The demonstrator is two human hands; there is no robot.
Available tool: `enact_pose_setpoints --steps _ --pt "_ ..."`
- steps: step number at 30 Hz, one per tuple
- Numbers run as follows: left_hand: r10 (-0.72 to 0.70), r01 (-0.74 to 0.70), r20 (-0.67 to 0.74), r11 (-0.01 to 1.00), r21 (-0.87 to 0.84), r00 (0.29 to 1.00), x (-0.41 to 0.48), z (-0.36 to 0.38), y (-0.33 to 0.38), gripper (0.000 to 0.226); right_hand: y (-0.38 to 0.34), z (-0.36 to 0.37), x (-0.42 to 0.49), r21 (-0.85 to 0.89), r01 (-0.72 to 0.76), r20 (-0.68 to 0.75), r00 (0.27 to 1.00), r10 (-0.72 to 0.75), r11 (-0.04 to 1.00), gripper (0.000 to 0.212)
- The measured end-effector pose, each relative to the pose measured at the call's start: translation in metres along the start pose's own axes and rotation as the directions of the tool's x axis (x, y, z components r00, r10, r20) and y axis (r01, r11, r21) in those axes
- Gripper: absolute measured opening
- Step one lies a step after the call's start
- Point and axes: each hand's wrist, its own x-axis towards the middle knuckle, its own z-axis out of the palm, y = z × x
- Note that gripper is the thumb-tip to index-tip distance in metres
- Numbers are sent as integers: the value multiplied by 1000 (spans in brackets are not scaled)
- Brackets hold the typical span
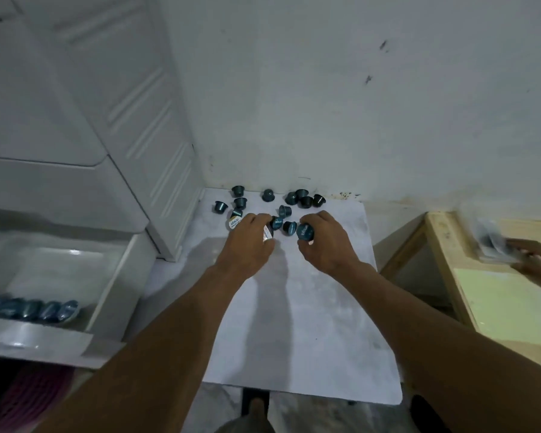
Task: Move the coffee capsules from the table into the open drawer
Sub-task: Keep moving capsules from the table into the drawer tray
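Head view: each hand [250, 237] [324, 242] grips capsules [305, 231].

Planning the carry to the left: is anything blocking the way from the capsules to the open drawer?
Nothing visible blocks it. The capsules lie on the white table; the open drawer sits lower left, top uncovered.

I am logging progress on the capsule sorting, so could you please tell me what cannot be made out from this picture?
- Head view: the row of capsules in the drawer is cut off by the left edge, so no full count.
- What else the left hand and right hand hold is hidden by their fingers; each shows one capsule.
- Lid print on the capsule lying on its side is too small to read.
- The item on the wooden table is blurred.
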Motion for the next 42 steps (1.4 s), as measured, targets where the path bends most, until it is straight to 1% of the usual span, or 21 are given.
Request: enact_pose_setpoints --steps 3,5,7,10,14,15,17,18,21,23,29,34,39,42 --pt "-64 59 -98 997 -49 993 -30 -20 5 46 -19 -11 -18 42 85 -37 996 -84 995 45" --pt "-119 107 -161 991 -84 980 -50 -33 4 48 -34 -15 -29 74 120 -37 992 -117 990 46" --pt "-159 146 -195 986 -83 968 -71 -47 3 50 -52 -17 -40 87 149 -20 989 -148 985 47" --pt "-203 195 -245 979 -58 948 -100 -69 -4 49 -83 -16 -53 94 196 5 980 -197 976 42" --pt "-248 242 -313 969 -59 917 -131 -98 -23 47 -128 -6 -64 106 255 16 966 -258 961 24" --pt "-257 253 -331 966 -56 908 -138 -105 -29 47 -139 -3 -67 122 269 14 962 -272 955 26" --pt "-278 277 -360 959 -56 890 -150 -119 -42 46 -163 3 -73 153 288 7 956 -293 945 43" --pt "-282 283 -374 958 -53 884 -156 -126 -50 45 -176 6 -75 160 300 3 953 -304 940 48" --pt "-278 290 -399 956 -30 874 -174 -150 -78 37 -213 21 -79 163 331 12 941 -337 929 46" --pt "-267 286 -414 958 -17 870 -186 -168 -99 34 -240 33 -82 175 326 14 943 -333 929 44" --pt "-252 279 -386 960 13 888 -212 -229 -166 36 -318 77 -87 180 335 12 939 -342 925 47" --pt "-233 259 -362 966 22 902 -230 -273 -214 37 -370 112 -87 168 322 4 945 -328 932 43" --pt "-250 271 -309 962 25 918 -228 -288 -255 45 -400 140 -75 137 307 30 949 -314 942 45" --pt "-256 271 -276 962 16 926 -215 -291 -273 42 -409 156 -56 126 319 28 945 -325 939 42"
